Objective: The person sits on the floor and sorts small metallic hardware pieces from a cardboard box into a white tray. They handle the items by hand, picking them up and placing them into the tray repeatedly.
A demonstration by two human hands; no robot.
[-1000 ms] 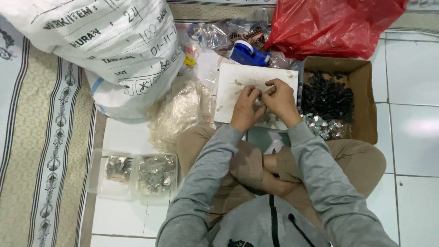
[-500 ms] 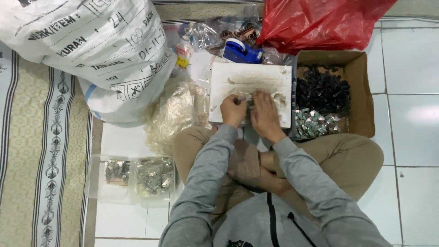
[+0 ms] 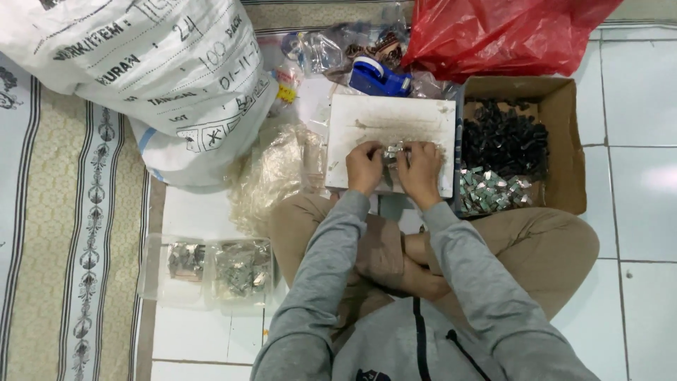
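Together, both hands were drawn in over the near edge of a white board [image 3: 392,120] resting across the lap. Left hand [image 3: 364,166] and right hand [image 3: 421,169] each had fingers curled inward, pinching from opposite sides a small cluster of silvery metal pieces [image 3: 392,150]. The cluster lay directly between the two hands, just ahead of the knuckles, its longer dimension running roughly left to right; neither hand was clearly nearer. Exact finger contact was too small to resolve.

To the right, touching the board's edge, sat a cardboard box [image 3: 572,141] holding black parts [image 3: 505,139] at the far end and more silvery pieces [image 3: 490,192] at the near end; the right hand was the closer one. A blue tape dispenser [image 3: 378,77] and a red plastic bag [image 3: 501,32] lay beyond the board. Crumpled clear plastic [image 3: 278,173], a large white sack [image 3: 148,77] and two clear trays [image 3: 204,271] of metal bits lay on the left.
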